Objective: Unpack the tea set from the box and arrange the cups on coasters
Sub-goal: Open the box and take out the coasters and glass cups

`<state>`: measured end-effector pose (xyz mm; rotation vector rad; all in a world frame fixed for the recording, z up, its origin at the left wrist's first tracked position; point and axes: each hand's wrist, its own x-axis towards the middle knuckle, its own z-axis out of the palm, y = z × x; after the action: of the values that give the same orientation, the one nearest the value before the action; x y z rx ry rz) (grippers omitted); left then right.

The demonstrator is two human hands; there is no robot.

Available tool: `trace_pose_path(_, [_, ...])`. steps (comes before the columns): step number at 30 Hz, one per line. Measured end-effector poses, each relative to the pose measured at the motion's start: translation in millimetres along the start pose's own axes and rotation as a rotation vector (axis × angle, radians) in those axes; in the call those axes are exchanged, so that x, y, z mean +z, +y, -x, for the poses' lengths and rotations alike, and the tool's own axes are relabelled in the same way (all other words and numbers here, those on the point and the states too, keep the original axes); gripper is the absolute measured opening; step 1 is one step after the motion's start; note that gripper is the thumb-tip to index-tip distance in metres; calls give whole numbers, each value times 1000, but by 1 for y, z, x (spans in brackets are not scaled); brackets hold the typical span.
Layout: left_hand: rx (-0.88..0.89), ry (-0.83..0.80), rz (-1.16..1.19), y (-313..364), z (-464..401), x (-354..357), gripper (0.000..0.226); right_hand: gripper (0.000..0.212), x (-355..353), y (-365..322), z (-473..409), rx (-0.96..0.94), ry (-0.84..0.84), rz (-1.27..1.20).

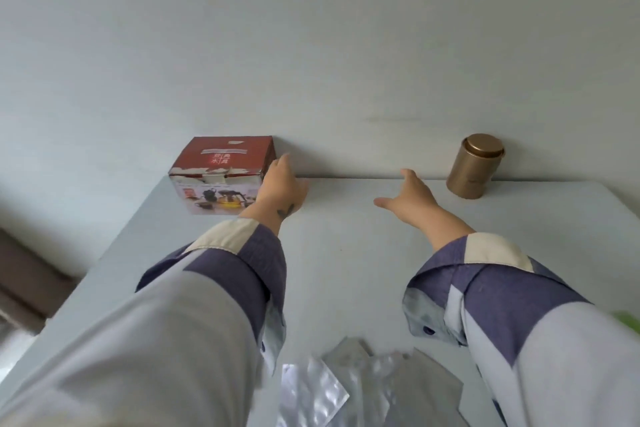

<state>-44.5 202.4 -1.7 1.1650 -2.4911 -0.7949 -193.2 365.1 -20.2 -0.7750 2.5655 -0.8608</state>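
A red cardboard tea-set box (221, 173) with a picture of a teapot and cups on its front stands closed at the far left of the white table (346, 253), against the wall. My left hand (282, 184) reaches to the box's right side, fingers straight, at or just beside its right face. My right hand (408, 198) is stretched out over the table's middle, fingers spread and holding nothing, well right of the box. No cups or coasters show.
A gold metal canister (476, 166) with a lid stands at the far right by the wall. Several silvery foil pouches and grey flat pieces (363, 388) lie at the table's near edge. The table's left edge drops to a dark floor.
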Motion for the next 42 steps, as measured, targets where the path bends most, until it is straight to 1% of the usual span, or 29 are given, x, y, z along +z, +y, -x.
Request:
trace_pose_path(2, [-50, 23, -6, -39, 16, -34, 60, 83, 24, -35, 15, -54, -22, -6])
trace_pose_path(5, [-114, 65, -16, -79, 29, -64, 66, 80, 50, -76, 26, -126, -46, -29])
trace_pose_path(9, [-184, 113, 13, -130, 33, -100, 62, 74, 84, -128, 30, -194, -99, -35])
trace_pose_path(12, [-219, 132, 64, -156, 24, -111, 61, 72, 107, -153, 19, -202, -123, -29])
trace_pose_path(16, [-269, 129, 91, -182, -2, -111, 61, 68, 138, -169, -11, -161, -153, -48])
trace_pose_path(22, [-381, 34, 117, -206, -57, -100, 58, 60, 178, -186, -65, -72, -154, -148])
trace_pose_path(27, [-354, 53, 282, -227, -94, -93, 52, 48, 201, -195, -92, -31, -66, -217])
trace_pose_path(30, [-361, 49, 310, -232, -108, -93, 47, 43, 209, -198, -98, -2, -7, -247])
trace_pose_path(33, [-336, 46, 344, -230, -116, -94, 44, 44, 220, -201, -97, 57, 47, -292])
trace_pose_path(36, [-302, 55, 304, -236, -117, -93, 44, 45, 231, -207, -92, 101, 99, -330])
trace_pose_path(40, [-295, 69, 272, -259, -111, -104, 41, 43, 243, -221, -81, 137, 63, -347])
trace_pose_path(42, [-312, 83, 240, -273, -107, -114, 40, 46, 253, -232, -70, 138, 40, -350])
